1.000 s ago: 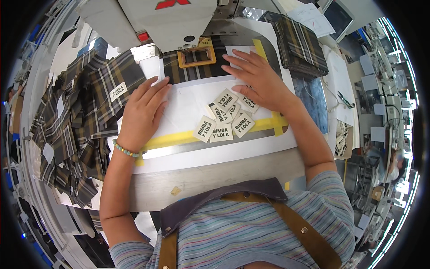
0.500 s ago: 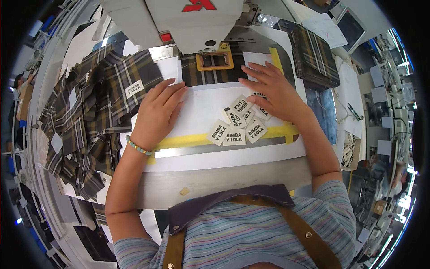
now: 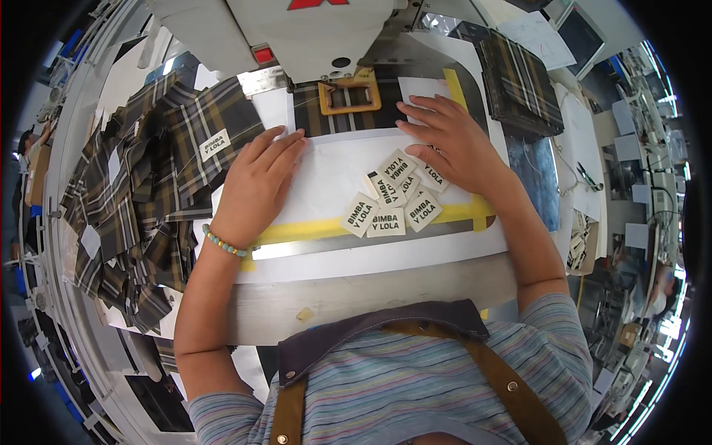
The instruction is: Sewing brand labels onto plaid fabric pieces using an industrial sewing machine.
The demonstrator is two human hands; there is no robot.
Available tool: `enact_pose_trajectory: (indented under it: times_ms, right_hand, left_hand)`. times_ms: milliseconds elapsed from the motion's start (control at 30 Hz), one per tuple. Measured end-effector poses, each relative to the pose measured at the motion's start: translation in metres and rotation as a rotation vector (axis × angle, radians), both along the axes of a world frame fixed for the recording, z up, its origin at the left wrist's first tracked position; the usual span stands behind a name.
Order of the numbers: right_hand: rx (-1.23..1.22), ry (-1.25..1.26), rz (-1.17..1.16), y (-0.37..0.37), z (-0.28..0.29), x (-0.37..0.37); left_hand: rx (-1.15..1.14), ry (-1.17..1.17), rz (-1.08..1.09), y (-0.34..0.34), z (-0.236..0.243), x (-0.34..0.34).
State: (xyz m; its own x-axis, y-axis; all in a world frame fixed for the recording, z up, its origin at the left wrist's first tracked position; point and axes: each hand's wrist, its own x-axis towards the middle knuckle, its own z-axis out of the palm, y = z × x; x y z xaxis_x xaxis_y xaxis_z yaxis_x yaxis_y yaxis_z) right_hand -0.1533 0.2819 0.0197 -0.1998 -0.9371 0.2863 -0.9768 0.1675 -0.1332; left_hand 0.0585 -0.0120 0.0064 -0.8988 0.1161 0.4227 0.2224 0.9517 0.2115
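Sewing machine (image 3: 311, 37) is looming over the tabletop (image 3: 371, 285). Below its yellow clamp (image 3: 348, 96), the white sheet (image 3: 326, 178) is lying thin, limp, slippery. Left hand (image 3: 256, 185) and right hand (image 3: 452, 141) are pressing flat, fingers spread, holding nothing. Small woven labels (image 3: 389, 200), featherlight, probably best pinched by edges.

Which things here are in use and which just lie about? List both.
In use: left hand and right hand flat on the white sheet; plaid piece under the yellow clamp frame; woven labels.
Lying about: plaid heap; folded plaid stack; papers.
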Motion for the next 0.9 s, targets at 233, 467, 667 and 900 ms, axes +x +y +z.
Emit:
enact_pose_trajectory:
  times_ms: [233, 467, 667, 900]
  right_hand:
    - [-0.05, -0.016, 0.009, 0.001, 0.013, -0.003]
    - [-0.074, -0.021, 0.124, -0.004, 0.051, 0.02]
    - [0.115, 0.097, 0.122, -0.016, 0.036, 0.057]
    - [-0.23, -0.059, -0.009, -0.015, 0.052, 0.057]
  left_hand:
    - [0.031, -0.035, -0.024, -0.004, -0.001, 0.001]
    - [0.078, 0.009, -0.045, -0.007, 0.0, 0.001]
    - [0.137, 0.047, -0.05, -0.005, 0.004, 0.003]
    - [0.728, -0.071, -0.057, 0.025, 0.024, 0.001]
